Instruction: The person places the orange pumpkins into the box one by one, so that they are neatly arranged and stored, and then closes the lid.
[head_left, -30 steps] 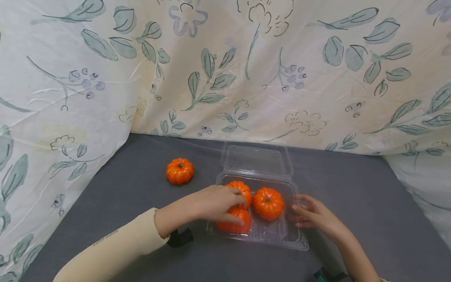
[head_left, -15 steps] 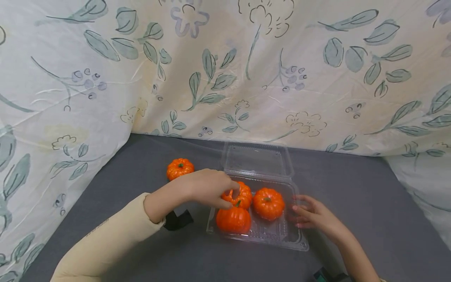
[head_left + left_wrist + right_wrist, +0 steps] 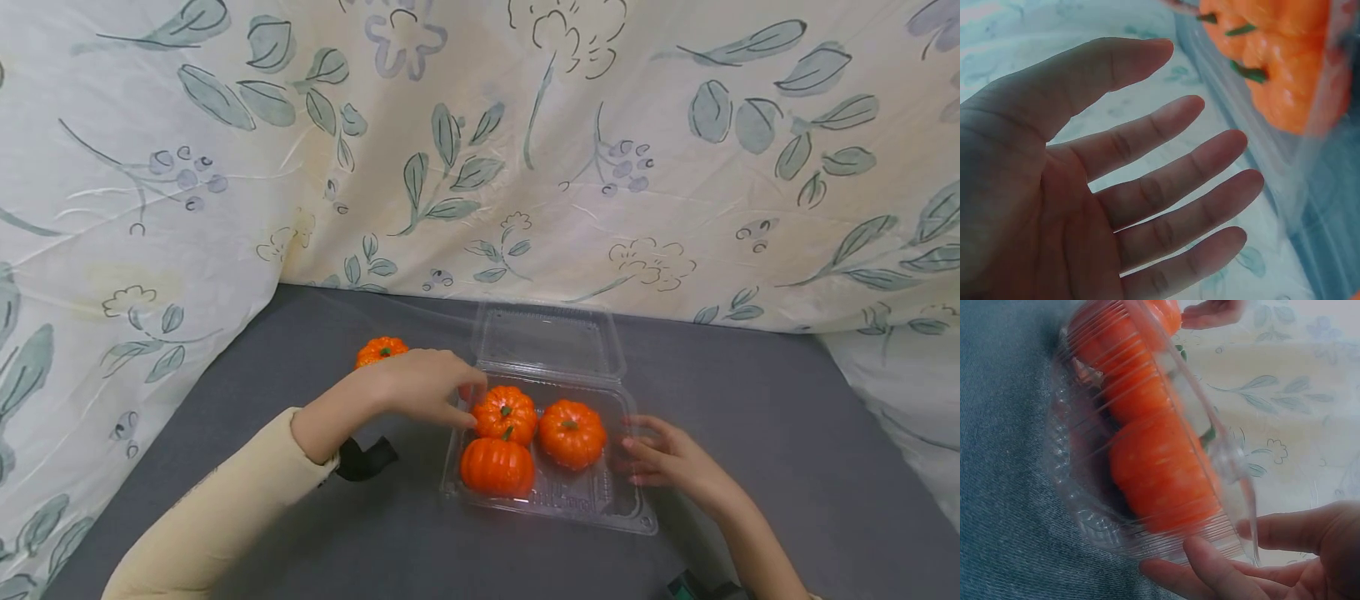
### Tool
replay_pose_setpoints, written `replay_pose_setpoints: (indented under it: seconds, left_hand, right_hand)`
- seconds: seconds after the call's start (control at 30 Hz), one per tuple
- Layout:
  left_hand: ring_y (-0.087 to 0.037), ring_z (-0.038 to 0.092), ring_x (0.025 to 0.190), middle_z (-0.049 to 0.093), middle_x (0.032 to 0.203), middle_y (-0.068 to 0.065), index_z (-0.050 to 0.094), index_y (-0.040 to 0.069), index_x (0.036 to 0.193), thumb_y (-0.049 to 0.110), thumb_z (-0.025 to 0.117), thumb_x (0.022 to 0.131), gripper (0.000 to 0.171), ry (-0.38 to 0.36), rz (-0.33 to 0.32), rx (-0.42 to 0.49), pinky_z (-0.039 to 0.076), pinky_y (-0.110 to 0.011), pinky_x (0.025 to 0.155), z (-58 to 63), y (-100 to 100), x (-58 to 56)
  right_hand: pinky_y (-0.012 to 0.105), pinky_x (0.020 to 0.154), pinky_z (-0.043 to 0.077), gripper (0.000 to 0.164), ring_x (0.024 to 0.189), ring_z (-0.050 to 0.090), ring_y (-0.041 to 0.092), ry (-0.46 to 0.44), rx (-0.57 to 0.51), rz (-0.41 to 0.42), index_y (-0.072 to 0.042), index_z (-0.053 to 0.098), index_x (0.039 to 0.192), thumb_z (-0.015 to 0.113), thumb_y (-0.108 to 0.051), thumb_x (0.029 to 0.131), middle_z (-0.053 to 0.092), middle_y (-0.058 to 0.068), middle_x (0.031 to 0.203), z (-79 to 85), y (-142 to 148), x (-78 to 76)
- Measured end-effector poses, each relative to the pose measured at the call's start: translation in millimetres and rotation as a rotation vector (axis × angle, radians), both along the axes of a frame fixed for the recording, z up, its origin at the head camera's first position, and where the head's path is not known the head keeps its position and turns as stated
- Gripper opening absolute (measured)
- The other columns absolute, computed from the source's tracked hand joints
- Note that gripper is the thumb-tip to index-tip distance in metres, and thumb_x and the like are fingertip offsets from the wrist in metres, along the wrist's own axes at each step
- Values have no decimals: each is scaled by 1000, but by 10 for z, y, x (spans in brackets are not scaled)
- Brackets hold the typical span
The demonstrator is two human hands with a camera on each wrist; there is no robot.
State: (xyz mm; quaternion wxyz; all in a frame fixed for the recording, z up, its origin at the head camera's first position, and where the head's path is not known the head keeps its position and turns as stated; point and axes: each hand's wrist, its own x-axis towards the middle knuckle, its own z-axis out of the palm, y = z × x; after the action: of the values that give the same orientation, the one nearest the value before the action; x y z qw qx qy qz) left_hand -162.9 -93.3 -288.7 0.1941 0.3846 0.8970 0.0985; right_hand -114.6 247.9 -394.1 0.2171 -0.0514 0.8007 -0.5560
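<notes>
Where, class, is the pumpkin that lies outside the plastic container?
In the head view, the loose pumpkin sits on the dark grey surface, left of the open clear container, its lower part hidden behind the left hand.

Room type unclear; floral cloth (image 3: 570,208) round grey surface (image 3: 750,417), 3 sides.

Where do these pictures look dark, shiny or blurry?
Head view: shiny spots on the pumpkins; left wrist view: left hand dim against brighter floral cloth, pumpkins soft; right wrist view: pale glints on the clear box, pumpkins hazy through it.
</notes>
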Motion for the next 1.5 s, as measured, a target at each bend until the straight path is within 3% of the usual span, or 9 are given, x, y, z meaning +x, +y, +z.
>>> replay_pose_setpoints:
  seconds: [0.37,0.63,1.13,1.5]
  left_hand:
    - [-8,56,79,62,93,7,61,23,101,32,66,82,21,6,117,64,46,-28,71,-90,-391,-167]
    - [-10,56,80,63,92,6,62,19,99,29,68,82,21,-8,188,119,47,-28,71,-102,-596,-259]
    - [-24,58,97,64,108,-9,60,14,108,27,64,85,27,31,283,179,46,-41,85,-242,-796,-457]
    - [-32,54,105,59,114,-17,58,5,114,23,64,86,34,68,303,178,43,-46,89,-308,-904,-583]
  right_hand:
    - [38,73,54,61,96,63,37,-9,-7,5,15,18,136,48,-19,96,43,41,124,6,5,-1]
    - [39,74,54,61,96,63,37,-14,-6,0,15,18,137,48,-20,97,43,41,125,12,5,-4]
    - [39,74,54,61,97,63,38,-13,-25,-3,15,18,136,49,-19,96,41,41,126,17,-6,-11]
    - [38,73,54,61,96,63,38,-1,-29,-1,16,18,136,49,-19,96,42,42,125,20,-11,-18]
